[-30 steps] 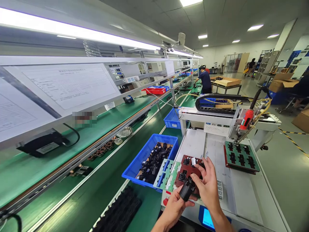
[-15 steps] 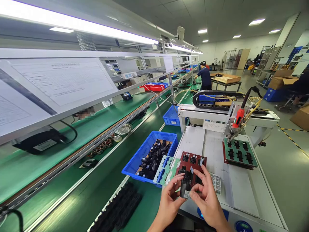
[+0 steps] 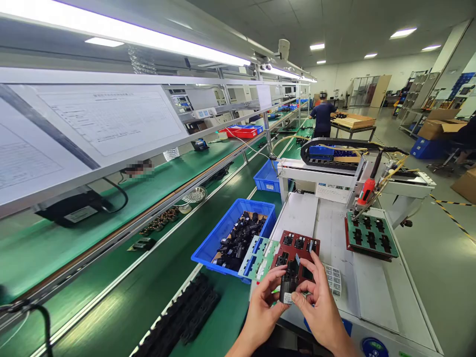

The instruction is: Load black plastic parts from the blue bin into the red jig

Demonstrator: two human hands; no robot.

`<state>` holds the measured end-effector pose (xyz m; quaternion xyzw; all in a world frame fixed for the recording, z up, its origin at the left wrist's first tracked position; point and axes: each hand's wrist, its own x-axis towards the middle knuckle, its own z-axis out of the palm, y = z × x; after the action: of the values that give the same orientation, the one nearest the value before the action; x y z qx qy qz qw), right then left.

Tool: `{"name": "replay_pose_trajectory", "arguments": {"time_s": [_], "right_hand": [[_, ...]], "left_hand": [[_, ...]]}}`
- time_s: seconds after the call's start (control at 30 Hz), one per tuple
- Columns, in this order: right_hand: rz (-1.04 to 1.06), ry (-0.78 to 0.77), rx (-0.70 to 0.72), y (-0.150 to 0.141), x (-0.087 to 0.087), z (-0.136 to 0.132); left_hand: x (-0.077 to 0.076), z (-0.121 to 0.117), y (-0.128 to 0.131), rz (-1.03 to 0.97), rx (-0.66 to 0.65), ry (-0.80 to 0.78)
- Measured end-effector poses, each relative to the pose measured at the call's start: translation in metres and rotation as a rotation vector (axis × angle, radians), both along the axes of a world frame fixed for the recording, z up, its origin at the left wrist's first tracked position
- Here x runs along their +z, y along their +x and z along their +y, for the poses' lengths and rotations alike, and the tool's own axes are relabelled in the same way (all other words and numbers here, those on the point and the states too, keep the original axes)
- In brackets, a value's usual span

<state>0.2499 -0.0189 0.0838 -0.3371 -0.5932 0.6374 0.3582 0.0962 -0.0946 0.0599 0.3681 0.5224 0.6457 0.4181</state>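
In front of me a black ribbed cylindrical housing (image 3: 288, 286) is held upright over the near end of a dark red fixture plate (image 3: 277, 259). My left hand (image 3: 267, 297) is closed around its left side. On the other side, my right hand (image 3: 316, 302) is closed against the housing, its thumb on a small white label (image 3: 287, 298) at the lower end. Two more small labels cling to raised fingertips of that hand. Several black parts sit in the red plate. A sheet of labels (image 3: 333, 280) lies right of my right hand.
A blue bin (image 3: 199, 259) of black parts stands left of the green template (image 3: 256, 270). At right, a screwdriving machine (image 3: 366, 191) stands over a loaded green fixture (image 3: 386, 225). Black trays (image 3: 197, 310) lie on the green belt. A co-worker (image 3: 323, 119) stands farther down the line.
The white label has turned to face me more and lies flatter on the housing's lower end. My view has shifted slightly left. Both hands keep nearly the same place.
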Motion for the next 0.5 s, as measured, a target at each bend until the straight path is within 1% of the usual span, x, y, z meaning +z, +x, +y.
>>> {"name": "replay_pose_trajectory", "arguments": {"time_s": [0.23,0.37,0.43,0.5], "right_hand": [[-0.004,0.019,-0.018,0.000,0.002,0.001],[-0.019,0.059,-0.030,-0.002,0.001,-0.001],[-0.043,0.100,-0.056,-0.004,-0.003,-0.005],[-0.072,0.206,-0.119,-0.005,-0.009,-0.012]], "left_hand": [[0.003,-0.001,0.002,0.005,0.007,-0.011],[0.005,-0.001,0.002,-0.002,0.010,-0.019],[0.005,-0.001,0.002,0.003,0.015,-0.021],[0.004,-0.001,0.001,-0.013,0.022,-0.010]]}}
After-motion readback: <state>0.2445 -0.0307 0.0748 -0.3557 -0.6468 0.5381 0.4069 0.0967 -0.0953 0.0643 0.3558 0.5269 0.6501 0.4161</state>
